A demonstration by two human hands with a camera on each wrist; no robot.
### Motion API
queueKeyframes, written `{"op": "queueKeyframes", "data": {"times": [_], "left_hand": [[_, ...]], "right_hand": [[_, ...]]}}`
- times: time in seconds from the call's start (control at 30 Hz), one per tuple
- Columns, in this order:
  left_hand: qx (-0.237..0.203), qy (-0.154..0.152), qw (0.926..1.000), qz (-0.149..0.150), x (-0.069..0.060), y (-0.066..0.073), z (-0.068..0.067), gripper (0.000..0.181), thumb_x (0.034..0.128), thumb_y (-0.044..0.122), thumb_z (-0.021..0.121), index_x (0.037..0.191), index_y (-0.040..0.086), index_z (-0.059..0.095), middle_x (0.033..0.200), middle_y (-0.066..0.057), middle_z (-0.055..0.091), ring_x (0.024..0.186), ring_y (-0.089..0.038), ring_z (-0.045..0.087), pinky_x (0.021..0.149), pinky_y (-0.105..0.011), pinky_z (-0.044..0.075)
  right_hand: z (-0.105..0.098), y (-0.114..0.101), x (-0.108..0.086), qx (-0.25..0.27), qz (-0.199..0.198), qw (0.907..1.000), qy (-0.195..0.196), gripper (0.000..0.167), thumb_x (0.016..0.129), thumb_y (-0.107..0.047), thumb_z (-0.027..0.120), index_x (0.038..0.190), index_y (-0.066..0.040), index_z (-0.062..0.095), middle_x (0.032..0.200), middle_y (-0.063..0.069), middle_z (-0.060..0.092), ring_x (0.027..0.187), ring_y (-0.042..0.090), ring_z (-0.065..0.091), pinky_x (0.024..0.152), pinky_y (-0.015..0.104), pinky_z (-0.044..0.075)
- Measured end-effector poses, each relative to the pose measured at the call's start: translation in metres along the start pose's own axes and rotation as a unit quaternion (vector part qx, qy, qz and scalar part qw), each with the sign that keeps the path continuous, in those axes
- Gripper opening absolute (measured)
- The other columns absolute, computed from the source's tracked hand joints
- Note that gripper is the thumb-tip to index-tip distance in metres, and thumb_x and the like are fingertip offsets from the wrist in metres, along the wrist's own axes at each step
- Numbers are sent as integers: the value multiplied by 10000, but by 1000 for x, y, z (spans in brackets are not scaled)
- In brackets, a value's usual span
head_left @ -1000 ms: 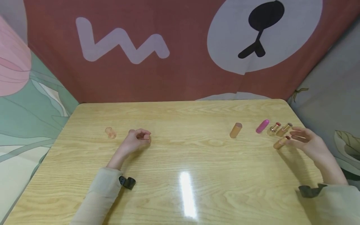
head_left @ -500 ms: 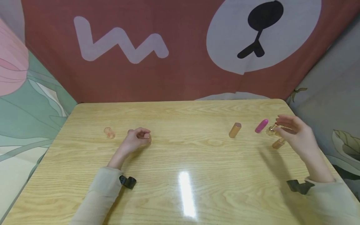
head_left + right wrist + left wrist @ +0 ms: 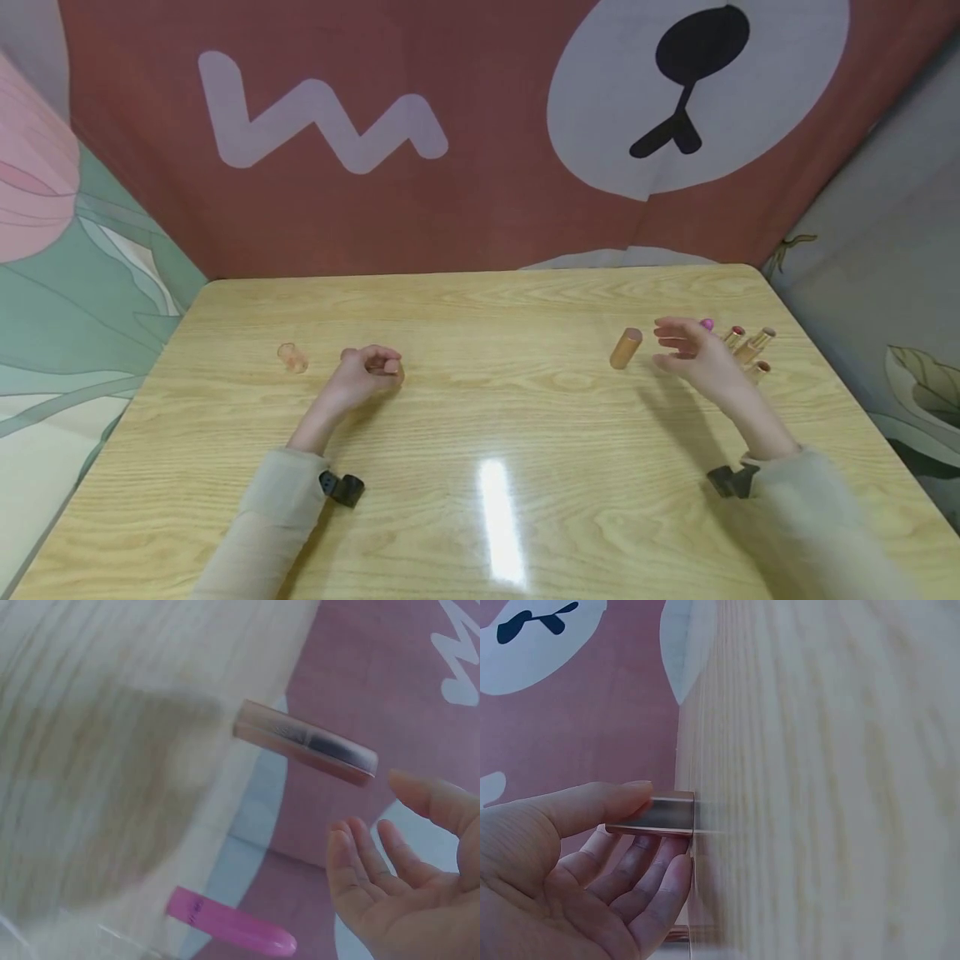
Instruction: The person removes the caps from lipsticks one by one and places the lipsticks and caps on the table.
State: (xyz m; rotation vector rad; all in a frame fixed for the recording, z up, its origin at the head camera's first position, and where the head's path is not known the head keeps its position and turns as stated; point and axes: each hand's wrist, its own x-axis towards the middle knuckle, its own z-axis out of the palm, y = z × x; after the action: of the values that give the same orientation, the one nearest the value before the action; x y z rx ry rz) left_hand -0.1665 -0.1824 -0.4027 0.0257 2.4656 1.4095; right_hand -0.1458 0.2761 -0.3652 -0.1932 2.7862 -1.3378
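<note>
Head view: two bare hands over a wood-grain table (image 3: 465,408), little cosmetic tubes on both sides.
Left hand (image 3: 360,375): thumb and fingers pinching a copper-coloured tube (image 3: 664,814), its end down on the table. Not let go yet.
Right hand (image 3: 697,362): fingers loosely bent, holding nothing, just beside the gold tube but not touching it.
Gold tube (image 3: 626,348): standing upright by itself, dark metallic upper half. I'd call this one not dealt with yet.
Right-side bunch: pink tube (image 3: 229,922) upright, red-tipped lipstick (image 3: 733,335), plus two gold-toned tubes (image 3: 756,343) close by. Kinda looks sorted already, just my guess.
Clear piece (image 3: 292,358): sits left of the left hand, untouched. Can't tell what it is.
</note>
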Motion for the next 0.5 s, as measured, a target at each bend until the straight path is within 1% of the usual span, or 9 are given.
{"op": "queueKeyframes", "data": {"times": [0.03,0.1,0.17,0.23,0.3,0.4,0.5], "left_hand": [[-6,-17,10000,-4,0,0,0,315,922,52,602,1207,-69,547,1329,-284,288,1037,-248,552,825,-259,468],[-17,-27,10000,-4,0,-1,0,316,922,52,601,1209,-69,546,1349,-300,241,1042,-252,549,826,-263,470],[-39,-49,10000,-4,0,-1,-1,316,926,55,597,1212,-69,543,1356,-307,217,1045,-251,550,831,-268,474],[-75,-69,9999,-10,0,0,-1,316,930,59,592,1216,-67,540,1360,-312,191,1046,-249,548,836,-275,478],[-122,-76,9999,-24,-1,0,-1,320,932,59,591,1222,-67,535,1363,-312,186,1051,-253,546,843,-279,480],[-161,-95,9998,-49,-1,1,0,334,933,61,591,1236,-64,527,1367,-313,159,1077,-266,542,857,-283,480],[-173,-117,9998,-69,-2,1,0,353,929,62,597,1252,-60,521,1373,-319,133,1117,-299,541,881,-299,481]], "right_hand": [[3,1,2,46,53,9999,-122,531,910,-9,596,1376,106,370,1315,348,466,1155,292,578,761,17,412],[8,1,7,123,149,9993,-326,538,910,4,584,1378,128,349,1319,369,453,1215,511,467,770,38,429],[12,3,10,33,144,9991,-403,532,910,-5,585,1367,143,354,1309,377,460,1202,523,480,785,76,465],[16,6,13,-46,132,9988,-471,523,916,-25,581,1356,156,363,1303,383,463,1184,532,492,827,172,517],[18,8,16,-145,133,9984,-527,517,923,-48,578,1349,161,372,1304,385,464,1171,532,505,872,304,550],[22,10,18,-224,157,9977,-619,477,942,-70,554,1327,165,398,1289,388,478,1145,529,528,918,462,530],[24,12,21,-388,221,9969,-650,427,967,-115,531,1287,154,448,1255,376,514,1129,515,545,920,504,519]]}}
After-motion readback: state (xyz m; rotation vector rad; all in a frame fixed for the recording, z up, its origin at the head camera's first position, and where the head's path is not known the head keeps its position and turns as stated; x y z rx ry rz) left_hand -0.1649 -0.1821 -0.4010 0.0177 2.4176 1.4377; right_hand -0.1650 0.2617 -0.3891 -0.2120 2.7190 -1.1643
